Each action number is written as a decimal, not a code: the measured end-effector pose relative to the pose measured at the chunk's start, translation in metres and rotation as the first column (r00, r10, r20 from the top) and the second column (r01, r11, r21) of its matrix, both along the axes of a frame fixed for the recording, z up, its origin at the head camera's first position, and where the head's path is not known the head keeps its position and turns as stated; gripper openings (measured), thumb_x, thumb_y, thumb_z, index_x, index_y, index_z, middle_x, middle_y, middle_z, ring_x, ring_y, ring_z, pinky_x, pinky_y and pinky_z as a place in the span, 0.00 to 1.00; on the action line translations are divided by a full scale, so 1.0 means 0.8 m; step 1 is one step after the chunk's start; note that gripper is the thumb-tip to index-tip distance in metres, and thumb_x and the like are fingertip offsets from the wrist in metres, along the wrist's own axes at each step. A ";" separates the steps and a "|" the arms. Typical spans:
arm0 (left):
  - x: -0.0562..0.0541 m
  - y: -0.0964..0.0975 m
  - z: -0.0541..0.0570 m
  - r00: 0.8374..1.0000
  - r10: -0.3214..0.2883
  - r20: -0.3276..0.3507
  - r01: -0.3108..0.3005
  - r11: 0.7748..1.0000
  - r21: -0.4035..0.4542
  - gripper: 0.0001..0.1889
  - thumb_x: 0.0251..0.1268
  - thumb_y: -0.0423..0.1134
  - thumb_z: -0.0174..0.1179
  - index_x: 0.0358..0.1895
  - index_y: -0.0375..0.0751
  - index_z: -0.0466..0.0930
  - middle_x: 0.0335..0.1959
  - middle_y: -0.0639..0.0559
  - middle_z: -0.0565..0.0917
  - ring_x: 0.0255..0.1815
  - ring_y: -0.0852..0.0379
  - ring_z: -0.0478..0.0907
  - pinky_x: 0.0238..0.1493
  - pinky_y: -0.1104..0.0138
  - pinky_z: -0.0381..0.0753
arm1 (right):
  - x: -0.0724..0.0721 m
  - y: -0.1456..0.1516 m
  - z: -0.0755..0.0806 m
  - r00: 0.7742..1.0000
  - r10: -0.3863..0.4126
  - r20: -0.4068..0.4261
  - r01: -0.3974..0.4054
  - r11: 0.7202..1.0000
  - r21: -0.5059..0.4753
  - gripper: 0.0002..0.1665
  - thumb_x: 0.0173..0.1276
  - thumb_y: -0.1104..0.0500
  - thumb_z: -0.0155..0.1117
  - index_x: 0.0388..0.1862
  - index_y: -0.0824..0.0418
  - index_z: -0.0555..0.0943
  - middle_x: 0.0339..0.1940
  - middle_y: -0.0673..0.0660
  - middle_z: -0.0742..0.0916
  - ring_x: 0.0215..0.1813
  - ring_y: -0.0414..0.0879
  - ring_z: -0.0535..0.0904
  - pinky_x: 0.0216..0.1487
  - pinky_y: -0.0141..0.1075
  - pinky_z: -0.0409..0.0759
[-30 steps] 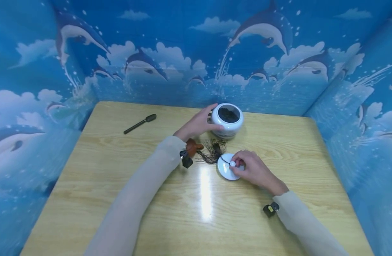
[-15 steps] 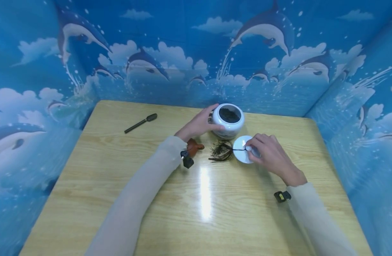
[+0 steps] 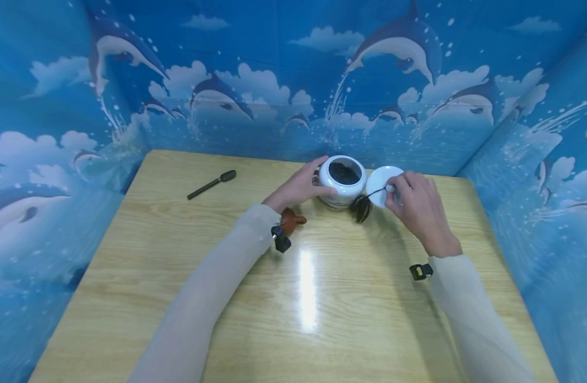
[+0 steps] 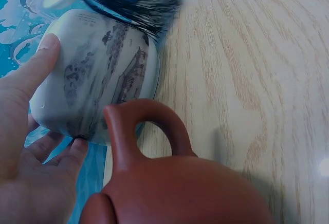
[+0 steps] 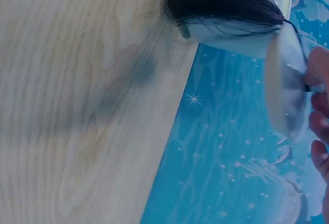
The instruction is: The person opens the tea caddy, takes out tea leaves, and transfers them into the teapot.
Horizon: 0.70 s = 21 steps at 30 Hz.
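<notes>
My left hand (image 3: 298,187) grips the side of a round white jar (image 3: 343,194), its thumb and fingers spread round the wall. Dark loose stuff (image 3: 344,173) fills the jar's open mouth; grey landscape drawings show on its side in the left wrist view. With my right hand (image 3: 420,205) I pinch the small knob of a white lid (image 3: 380,186), raised just right of the jar. From the knob hangs a dark tassel (image 3: 361,208) on a cord, overlapping the jar's lower right side. The right wrist view shows the lid (image 5: 288,88) tilted and well above the table.
A reddish-brown clay teapot (image 4: 185,188) stands beneath my left wrist, mostly hidden by it from above. At the back left of the wooden table (image 3: 255,319) lies a dark scoop (image 3: 212,184). Dolphin-printed blue cloth (image 3: 274,80) walls off the back and sides.
My right hand has lifted the lid off the tabletop and carried it back and to the right, up beside the jar, tassel trailing. The left hand has kept its hold on the jar.
</notes>
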State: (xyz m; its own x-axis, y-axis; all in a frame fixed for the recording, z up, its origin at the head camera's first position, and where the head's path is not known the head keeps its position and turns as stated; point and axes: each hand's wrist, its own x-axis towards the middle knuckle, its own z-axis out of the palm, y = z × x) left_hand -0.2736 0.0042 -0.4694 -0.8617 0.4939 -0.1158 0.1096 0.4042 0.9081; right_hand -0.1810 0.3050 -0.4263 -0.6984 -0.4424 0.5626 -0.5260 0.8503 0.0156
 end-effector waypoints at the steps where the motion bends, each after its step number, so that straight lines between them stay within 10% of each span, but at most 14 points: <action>1: 0.000 0.000 0.000 1.000 0.000 0.001 0.000 1.000 0.000 0.59 0.65 0.55 0.79 0.91 0.55 0.47 0.90 0.50 0.57 0.86 0.48 0.64 0.84 0.51 0.67 | -0.004 -0.001 -0.001 1.000 -0.005 -0.001 0.005 0.999 -0.038 0.11 0.67 0.70 0.70 0.48 0.70 0.83 0.39 0.66 0.85 0.38 0.62 0.78 0.38 0.53 0.72; 11: 0.002 -0.003 -0.001 1.000 -0.001 0.017 0.001 1.000 0.006 0.58 0.65 0.57 0.78 0.91 0.60 0.47 0.91 0.52 0.55 0.87 0.48 0.62 0.84 0.49 0.66 | -0.039 -0.014 -0.010 0.987 0.054 0.152 0.012 0.915 -0.403 0.11 0.74 0.70 0.68 0.53 0.72 0.83 0.45 0.67 0.84 0.46 0.59 0.79 0.50 0.42 0.74; 21: 0.003 -0.003 -0.001 1.000 -0.004 0.023 0.004 1.000 0.017 0.58 0.67 0.55 0.78 0.91 0.58 0.47 0.90 0.51 0.56 0.86 0.48 0.63 0.84 0.50 0.68 | -0.064 -0.031 0.005 0.920 0.135 0.367 0.034 0.908 -0.418 0.14 0.82 0.63 0.66 0.61 0.66 0.86 0.52 0.64 0.86 0.52 0.55 0.80 0.55 0.48 0.76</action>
